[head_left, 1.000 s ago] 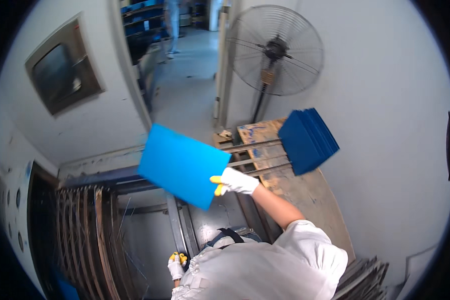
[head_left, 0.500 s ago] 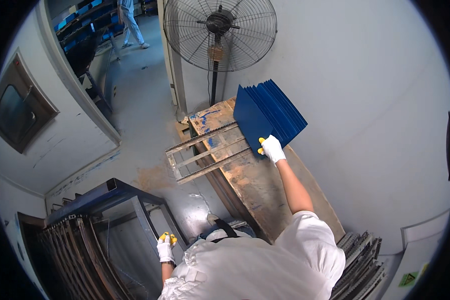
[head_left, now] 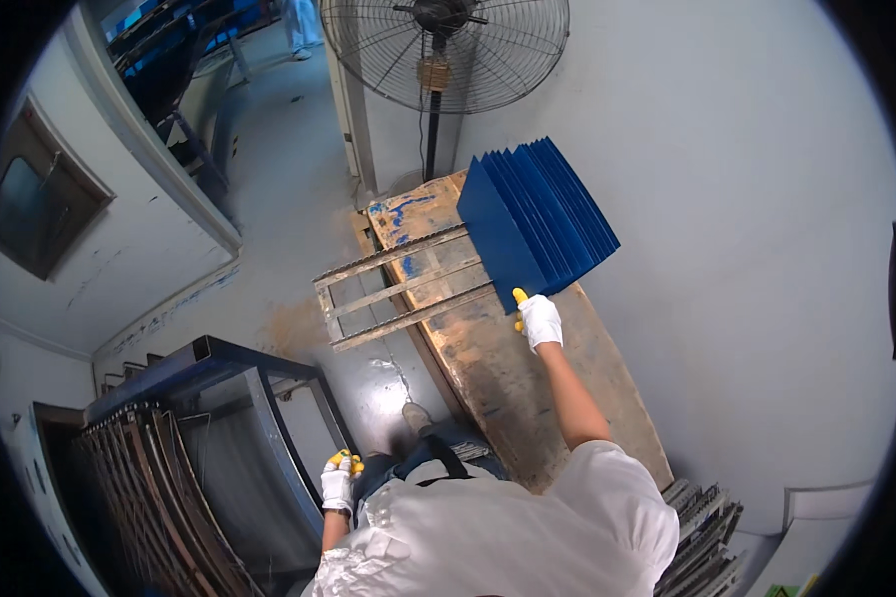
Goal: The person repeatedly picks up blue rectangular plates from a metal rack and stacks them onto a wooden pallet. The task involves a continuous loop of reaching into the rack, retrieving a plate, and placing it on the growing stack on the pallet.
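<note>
Several thin blue panels stand on edge in a row, slotted into a ladder-like metal rack that lies across a worn workbench. My right hand, in a white glove with yellow fingertips, is closed at the near lower corner of the leftmost panel. Its thumb lies against the panel's face; some of the fingers are hidden. My left hand, gloved the same way, hangs low by my left side near a dark blue metal frame. Its fingers are curled in, with nothing visible in them.
The scuffed workbench runs along the wall. Behind it stands a large pedestal fan. Many rusty racks lean in the blue frame at left. More metal racks stand at lower right. A doorway opens at upper left.
My right hand has drawn slightly back toward me along the leftmost panel. My left hand stays low at my side. The view has shifted, and the person beyond the doorway is now mostly out of view.
</note>
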A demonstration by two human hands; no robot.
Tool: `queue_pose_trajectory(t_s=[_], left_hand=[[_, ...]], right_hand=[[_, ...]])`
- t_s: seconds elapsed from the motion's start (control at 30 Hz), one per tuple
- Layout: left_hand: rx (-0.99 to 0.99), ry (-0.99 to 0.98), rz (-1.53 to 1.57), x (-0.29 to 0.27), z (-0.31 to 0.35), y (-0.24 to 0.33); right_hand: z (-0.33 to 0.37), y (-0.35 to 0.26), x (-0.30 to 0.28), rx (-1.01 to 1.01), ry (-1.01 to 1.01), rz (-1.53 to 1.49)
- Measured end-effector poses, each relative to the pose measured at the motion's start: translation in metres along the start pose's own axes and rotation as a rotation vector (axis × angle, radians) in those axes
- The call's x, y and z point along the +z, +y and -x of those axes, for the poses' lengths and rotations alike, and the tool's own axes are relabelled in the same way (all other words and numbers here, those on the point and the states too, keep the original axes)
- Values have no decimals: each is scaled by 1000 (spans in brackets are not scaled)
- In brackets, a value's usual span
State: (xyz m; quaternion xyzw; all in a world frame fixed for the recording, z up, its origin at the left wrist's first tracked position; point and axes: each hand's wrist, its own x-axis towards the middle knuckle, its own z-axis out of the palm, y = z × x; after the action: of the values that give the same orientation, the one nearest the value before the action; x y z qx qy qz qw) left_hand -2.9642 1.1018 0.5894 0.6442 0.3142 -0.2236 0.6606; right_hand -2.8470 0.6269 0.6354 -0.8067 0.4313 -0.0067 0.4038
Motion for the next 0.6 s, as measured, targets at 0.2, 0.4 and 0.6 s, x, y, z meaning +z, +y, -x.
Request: queue_pose_trajectory(t_s=[0.2, 0.4, 0.6], left_hand=[[1, 1, 152, -19, 9, -36], [99, 64, 222, -75, 38, -84], [132, 358, 231, -149, 106, -119]], right_hand=[[39, 25, 27, 155, -235, -203], [161, 11, 143, 79, -879, -245], [366, -75, 262, -927, -1260, 459]])
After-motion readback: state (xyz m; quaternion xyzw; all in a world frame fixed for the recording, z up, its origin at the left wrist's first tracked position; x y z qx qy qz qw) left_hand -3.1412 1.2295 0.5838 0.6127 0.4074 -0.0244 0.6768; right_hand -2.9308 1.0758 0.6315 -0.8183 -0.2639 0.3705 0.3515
